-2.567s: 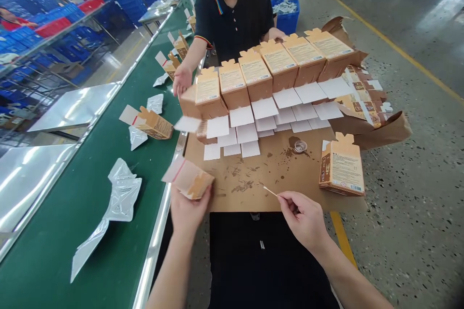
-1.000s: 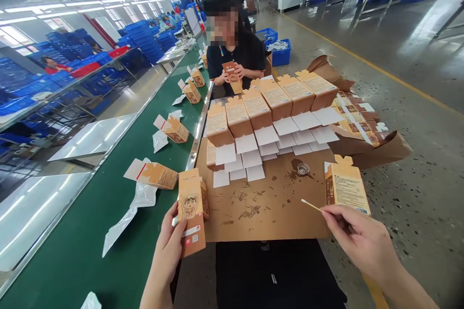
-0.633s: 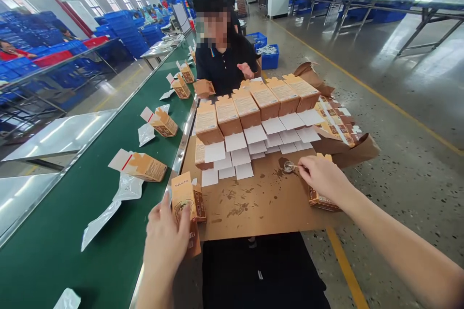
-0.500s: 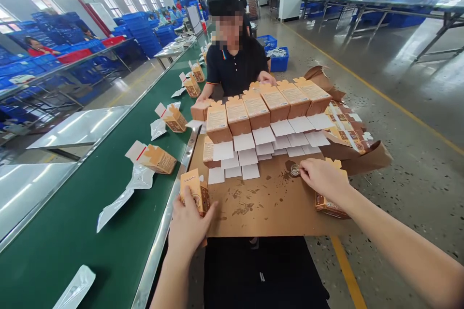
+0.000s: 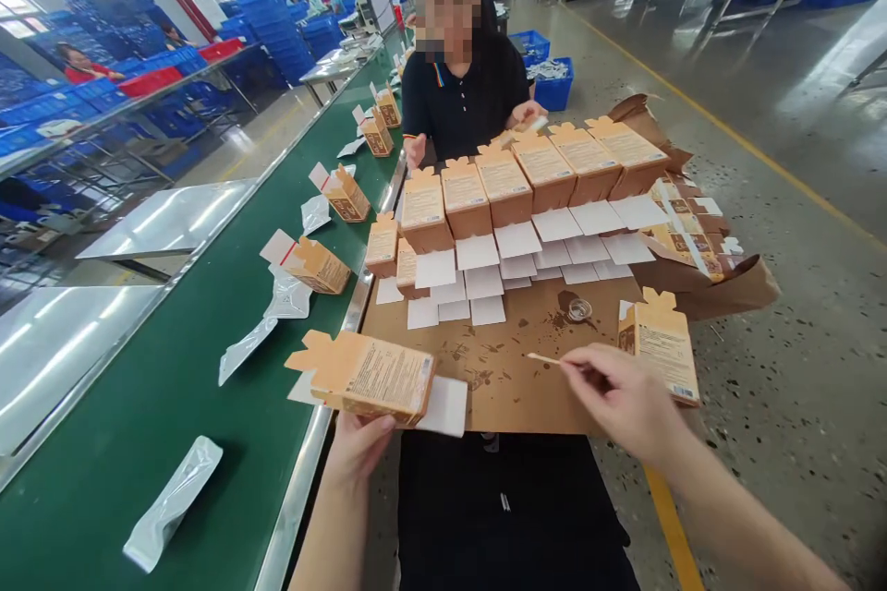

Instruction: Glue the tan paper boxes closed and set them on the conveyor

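My left hand (image 5: 358, 452) grips an orange-brown carton (image 5: 388, 379) from below, over the near left corner of the board. The carton lies on its side, printed text up, with tabbed flaps open at the left and a white flap sticking out at the right. In my right hand (image 5: 627, 392) a thin wooden stick (image 5: 545, 358) is pinched, pointing left at the carton. Its tip looks slightly thicker. Just beyond that hand sits a small clear dish (image 5: 579, 309) amid wet spots. Right of my right hand stands another open-flapped carton (image 5: 662, 351).
Stacked cartons (image 5: 509, 189) with white flaps fill the far side of the cardboard-covered board (image 5: 505, 397). A person (image 5: 461, 102) works behind them. On the left, a green conveyor (image 5: 256, 443) carries open cartons (image 5: 322, 265) and silver pouches (image 5: 173, 503).
My left hand has lifted and turned the carton onto its side. My right hand has drawn back from the dish with the stick. The co-worker's hands have come up off the stack.
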Motion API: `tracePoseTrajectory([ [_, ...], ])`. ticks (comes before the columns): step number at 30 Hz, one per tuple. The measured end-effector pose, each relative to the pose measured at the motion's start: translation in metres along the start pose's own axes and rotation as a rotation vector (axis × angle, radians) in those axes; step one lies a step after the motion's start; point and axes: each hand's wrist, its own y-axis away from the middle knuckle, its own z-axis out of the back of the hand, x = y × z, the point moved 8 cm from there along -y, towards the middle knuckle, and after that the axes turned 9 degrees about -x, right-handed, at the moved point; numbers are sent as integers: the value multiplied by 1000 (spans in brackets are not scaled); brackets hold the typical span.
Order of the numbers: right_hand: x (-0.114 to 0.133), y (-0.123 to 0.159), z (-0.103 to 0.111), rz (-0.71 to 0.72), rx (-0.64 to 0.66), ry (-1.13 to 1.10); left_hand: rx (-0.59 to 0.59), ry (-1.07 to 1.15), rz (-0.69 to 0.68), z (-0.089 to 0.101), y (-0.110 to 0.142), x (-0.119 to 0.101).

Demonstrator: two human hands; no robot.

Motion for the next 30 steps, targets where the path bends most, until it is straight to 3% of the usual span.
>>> tracePoseTrajectory([
  [3,13,18,-57,1,-13,-121,119,-116,26,-33,-29,12],
  [6,12,27,-108,-9,30,-146,193,-207,30,-42,-50,9],
  [8,9,28,-130,-6,64,-135,235,-287,19,-40,-53,3],
  [11,4,26,-143,0,88,-123,273,-428,-7,-39,-48,-9],
  [16,-3,18,-130,-15,56,-110,324,-600,-101,-53,-34,-24],
  [22,-7,29,-77,-134,-140,-124,362,-718,-154,-64,-19,-39],
  [27,-1,46,-53,-165,-199,-143,394,-841,-171,-77,-16,-46],
  [30,2,54,-46,-177,-218,-131,320,-854,-183,-81,-21,-44],
])
